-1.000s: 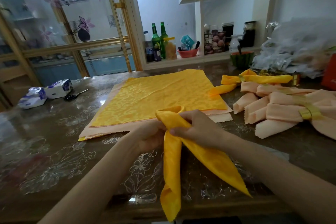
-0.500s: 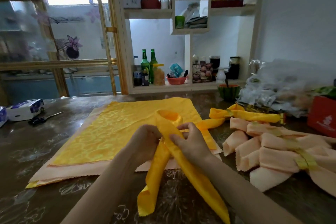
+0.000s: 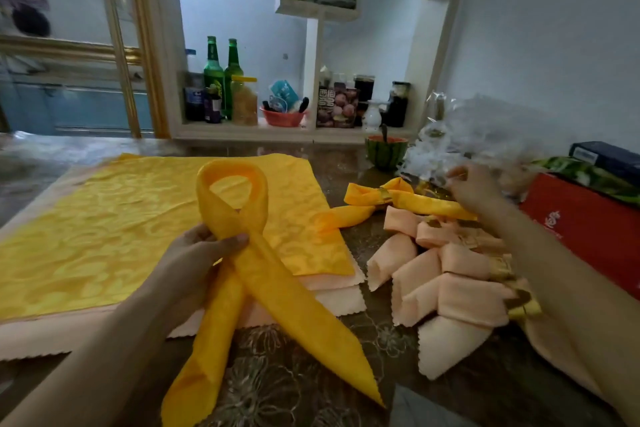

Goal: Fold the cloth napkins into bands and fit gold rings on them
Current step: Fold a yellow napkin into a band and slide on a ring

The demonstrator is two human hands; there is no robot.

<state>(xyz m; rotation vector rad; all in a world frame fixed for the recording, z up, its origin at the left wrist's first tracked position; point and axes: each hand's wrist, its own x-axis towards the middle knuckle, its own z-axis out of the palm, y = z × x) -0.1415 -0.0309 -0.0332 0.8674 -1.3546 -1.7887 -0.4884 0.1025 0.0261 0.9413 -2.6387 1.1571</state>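
A yellow napkin band (image 3: 263, 274) is looped like a ribbon, its two tails crossing and hanging over the table's near edge. My left hand (image 3: 197, 253) pinches it at the crossing, just below the loop. My right hand (image 3: 471, 184) is far to the right, at a heap of clear plastic bags (image 3: 485, 128), fingers curled; what it holds is blurred. A finished yellow napkin (image 3: 408, 201) with a gold ring (image 3: 384, 196) lies by it. Several peach napkins (image 3: 450, 284) with gold rings lie in a pile.
A stack of flat yellow and peach cloths (image 3: 121, 229) covers the table's left half. A red box (image 3: 588, 225) stands at the right. A watermelon-patterned bowl (image 3: 386, 151) sits at the back. Shelves with bottles (image 3: 221, 80) stand behind the table.
My right hand let go of the yellow band and moved right to the plastic bags. My left hand alone now holds the crossing. The view has shifted right.
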